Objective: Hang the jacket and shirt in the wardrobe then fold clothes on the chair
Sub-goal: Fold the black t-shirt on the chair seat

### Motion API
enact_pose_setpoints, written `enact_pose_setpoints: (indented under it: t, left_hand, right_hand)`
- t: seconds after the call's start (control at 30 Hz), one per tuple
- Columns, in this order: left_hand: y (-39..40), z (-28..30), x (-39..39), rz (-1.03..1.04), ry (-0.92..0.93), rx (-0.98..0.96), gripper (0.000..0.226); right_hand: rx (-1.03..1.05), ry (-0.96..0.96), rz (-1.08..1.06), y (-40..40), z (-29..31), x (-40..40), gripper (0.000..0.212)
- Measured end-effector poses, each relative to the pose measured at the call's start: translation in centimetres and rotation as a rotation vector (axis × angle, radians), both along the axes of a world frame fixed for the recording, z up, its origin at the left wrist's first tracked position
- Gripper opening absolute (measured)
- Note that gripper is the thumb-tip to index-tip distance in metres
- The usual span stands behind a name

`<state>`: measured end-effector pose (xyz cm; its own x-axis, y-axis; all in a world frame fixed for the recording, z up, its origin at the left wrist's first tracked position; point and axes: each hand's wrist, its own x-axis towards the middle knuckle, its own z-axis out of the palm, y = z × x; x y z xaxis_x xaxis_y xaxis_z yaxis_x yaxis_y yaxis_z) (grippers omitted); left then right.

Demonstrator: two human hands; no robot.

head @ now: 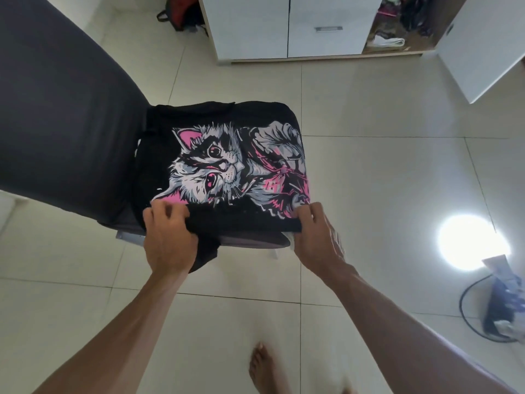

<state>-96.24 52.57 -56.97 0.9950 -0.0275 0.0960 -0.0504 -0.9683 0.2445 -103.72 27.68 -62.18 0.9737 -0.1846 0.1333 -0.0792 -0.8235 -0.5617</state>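
The black cat T-shirt (227,166) lies spread on the chair seat (250,240), at the picture's centre. The left hand (167,237) and right hand (315,237) both pinch its near edge, at 6 o'clock. To fold it well, I think both corners should lift together toward 12 o'clock, keeping the edge straight.

Chair (71,115): dark fabric cover, backrest to the left, seat edge showing at the near side.
On the seat: a black T-shirt (224,155) with a grey, white and pink cat print, lying flat, its near edge hanging over the seat front.
Floor (369,172): pale glossy tiles; the chair, a white wardrobe (284,27), a red-and-black bag (181,12) and a black cable (468,302) rest on it.
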Motion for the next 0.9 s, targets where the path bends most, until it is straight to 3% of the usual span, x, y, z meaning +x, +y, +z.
enact_pose_setpoints:
  t: [0.1, 0.33, 0.47, 0.53, 0.7, 0.9]
  left_hand:
    - [0.8, 1.3, 0.6, 0.069, 0.008, -0.040, 0.038]
    - [1.6, 3.2, 1.5, 0.223, 0.069, -0.125, 0.047]
    - [2.9, 4.1, 2.8, 0.138, 0.114, 0.038, 0.042]
    - [3.6, 4.6, 3.9, 0.111, 0.120, 0.101, 0.042]
    - [3.2, 6.2, 6.7, 0.136, 0.191, 0.066, 0.038]
    - [1.8, 8.3, 11.7, -0.046, 0.415, 0.127, 0.030]
  right_hand:
    - [-0.152, 0.134, -0.007, -1.1, -0.1, -0.4, 0.025]
    - [0.143, 0.304, -0.397, -1.2, 1.8, 0.0, 0.037]
    - [0.295, 0.363, -0.541, -2.1, 2.3, 0.5, 0.011]
    - [0.313, 0.361, -0.621, -2.8, 2.6, 0.8, 0.011]
    - [0.285, 0.423, -0.509, -4.3, 3.0, 1.7, 0.028]
    - [0.319, 0.598, -0.358, -6.5, 3.2, 3.2, 0.019]
